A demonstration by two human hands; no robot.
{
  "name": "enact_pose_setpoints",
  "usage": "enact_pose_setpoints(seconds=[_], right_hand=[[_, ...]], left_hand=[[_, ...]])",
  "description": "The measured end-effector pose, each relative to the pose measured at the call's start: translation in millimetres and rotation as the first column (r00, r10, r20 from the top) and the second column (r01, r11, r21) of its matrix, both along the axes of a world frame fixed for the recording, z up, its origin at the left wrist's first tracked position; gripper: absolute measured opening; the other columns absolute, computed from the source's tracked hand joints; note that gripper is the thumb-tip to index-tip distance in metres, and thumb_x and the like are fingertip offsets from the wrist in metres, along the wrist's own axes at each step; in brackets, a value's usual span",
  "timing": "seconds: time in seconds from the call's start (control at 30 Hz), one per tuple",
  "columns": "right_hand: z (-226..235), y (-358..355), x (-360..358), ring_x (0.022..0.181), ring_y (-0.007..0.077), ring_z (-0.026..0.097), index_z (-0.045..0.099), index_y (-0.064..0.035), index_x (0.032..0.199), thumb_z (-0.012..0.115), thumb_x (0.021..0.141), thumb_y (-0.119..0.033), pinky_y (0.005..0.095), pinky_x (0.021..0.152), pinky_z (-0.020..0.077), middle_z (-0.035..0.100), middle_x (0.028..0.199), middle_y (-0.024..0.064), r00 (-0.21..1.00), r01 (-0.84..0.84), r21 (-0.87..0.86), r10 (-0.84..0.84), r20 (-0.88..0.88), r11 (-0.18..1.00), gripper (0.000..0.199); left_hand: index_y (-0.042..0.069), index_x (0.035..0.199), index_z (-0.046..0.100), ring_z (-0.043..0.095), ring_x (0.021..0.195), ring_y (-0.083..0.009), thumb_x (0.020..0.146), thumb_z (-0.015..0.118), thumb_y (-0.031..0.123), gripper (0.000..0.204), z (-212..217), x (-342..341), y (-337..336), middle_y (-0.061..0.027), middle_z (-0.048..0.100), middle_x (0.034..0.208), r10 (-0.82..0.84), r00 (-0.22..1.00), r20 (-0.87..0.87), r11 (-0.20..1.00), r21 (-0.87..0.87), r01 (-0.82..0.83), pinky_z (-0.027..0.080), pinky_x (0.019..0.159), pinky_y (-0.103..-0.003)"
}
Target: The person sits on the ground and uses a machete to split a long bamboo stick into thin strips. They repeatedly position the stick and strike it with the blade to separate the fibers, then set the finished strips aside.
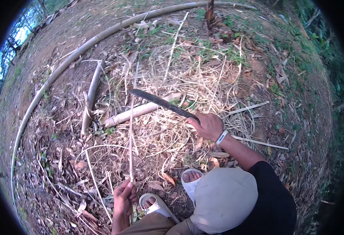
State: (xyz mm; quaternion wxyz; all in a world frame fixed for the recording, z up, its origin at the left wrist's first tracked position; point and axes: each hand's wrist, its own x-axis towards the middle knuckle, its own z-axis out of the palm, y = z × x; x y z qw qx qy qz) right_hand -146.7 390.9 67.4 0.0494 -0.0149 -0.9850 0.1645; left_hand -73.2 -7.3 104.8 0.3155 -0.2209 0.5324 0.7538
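Note:
My left hand (pixel 125 192) is closed round a long, thin, pale strip (pixel 131 141), which looks like split bamboo or cane. The strip runs away from me, roughly straight, over the ground. In my right hand (pixel 208 126) is a machete, its dark blade (pixel 160 102) pointing to the far left with the tip near the strip. Whether blade and strip touch, I cannot tell. The machete's handle is hidden in my fist. Beneath the blade lies a thick pale pole piece (pixel 140 112).
Tangled pale shavings (pixel 203 90) cover the ground ahead. A short pole piece (pixel 91 94) lies to the left, and a long pole (pixel 76 53) curves behind. A brown stump (pixel 210 15) stands at the back. My sandaled feet (pixel 155 203) and rounded beige cloth (pixel 226 196) are near.

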Motion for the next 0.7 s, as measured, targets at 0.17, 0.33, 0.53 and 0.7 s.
enact_pose_setpoints(seconds=[0.17,0.33,0.53,0.7], right_hand=[[-2.9,-83.4,48.8,0.049,0.0299,0.062,0.059,-0.0090,0.075,0.062,0.090,-0.051,0.0404,0.047,0.0481,0.056,0.052,0.0108,0.894,-0.442,-0.205,0.412,-0.175,0.873,0.045],[-20.3,-104.1,45.8,0.049,0.0306,0.061,0.057,-0.0102,0.071,0.061,0.090,-0.053,0.0421,0.047,0.0469,0.057,0.053,0.0110,0.888,-0.452,-0.196,0.417,-0.195,0.870,0.047],[-51.8,6.8,-4.5,0.056,0.0384,0.058,0.062,-0.0009,0.077,0.048,0.099,-0.048,0.0492,0.054,0.0414,0.055,0.055,0.0179,0.994,0.110,-0.227,-0.106,0.029,0.968,0.053],[-32.8,-42.5,41.5,0.049,0.0349,0.050,0.053,-0.0016,0.071,0.055,0.097,-0.039,0.0432,0.051,0.0364,0.047,0.052,0.0143,0.989,0.005,-0.485,0.068,0.133,0.874,0.046]], left_hand=[[-0.003,0.128,0.056,0.035,0.055,-0.0048,0.099,0.054,0.011,0.032,-8.8,-21.7,26.8,0.0015,0.046,0.072,-0.100,0.991,-0.088,0.992,0.072,0.107,0.028,0.048,-0.020],[-0.002,0.126,0.057,0.034,0.057,-0.0042,0.100,0.054,0.011,0.029,7.9,1.1,14.5,0.0040,0.043,0.070,-0.118,0.992,-0.033,0.992,0.031,0.119,0.027,0.050,-0.020],[-0.003,0.138,0.050,0.040,0.059,-0.0025,0.102,0.053,0.013,0.041,-2.4,22.5,5.7,0.0035,0.050,0.072,-0.127,0.992,-0.028,0.984,-0.128,0.122,0.033,0.051,-0.020],[-0.003,0.138,0.051,0.048,0.062,-0.0022,0.099,0.056,0.012,0.042,-9.4,0.1,3.8,0.0023,0.059,0.075,-0.207,0.957,-0.204,0.883,-0.461,0.093,0.039,0.054,-0.019]])
